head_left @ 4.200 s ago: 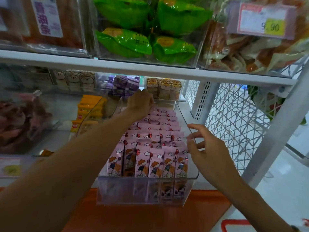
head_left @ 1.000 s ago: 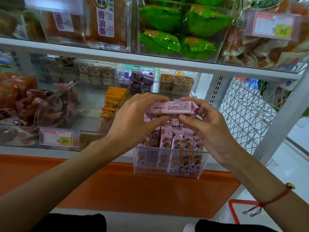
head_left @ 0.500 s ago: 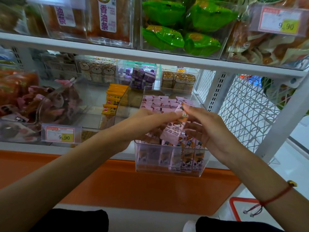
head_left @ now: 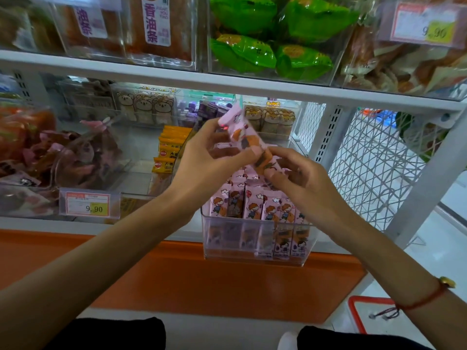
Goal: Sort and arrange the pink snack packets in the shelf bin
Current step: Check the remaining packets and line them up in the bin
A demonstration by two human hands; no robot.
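Both hands meet above the clear shelf bin (head_left: 255, 251), which sits at the front edge of the lower shelf (head_left: 141, 227) and juts out over the orange base panel (head_left: 177, 274). The left hand (head_left: 202, 160) has its thumb and fingers curled round a pink snack packet (head_left: 242, 133), pinching its upper part. The packet is tilted, its top end pointing up and to the left, its lower end running down to the right. The right hand (head_left: 295, 178) grips that lower end with curled fingers, so the 1 packet is held between the 2 hands, lifted clear of the bin and directly above it. Below, a row of pink packets (head_left: 252, 207) stands upright along the bin's front wall, printed faces toward the camera, packed side by side; further packets behind them are mostly hidden by the hands. A red cord bracelet (head_left: 424, 300) circles the right wrist. Just left of the bin lie yellow packets (head_left: 169, 152) in a neighbouring clear bin, and a price tag (head_left: 88, 204) reading 9.90 hangs on the shelf front. On the upper shelf, green packets (head_left: 267, 51) fill a clear box. A white wire mesh panel (head_left: 374, 168) closes the right end of the shelving.
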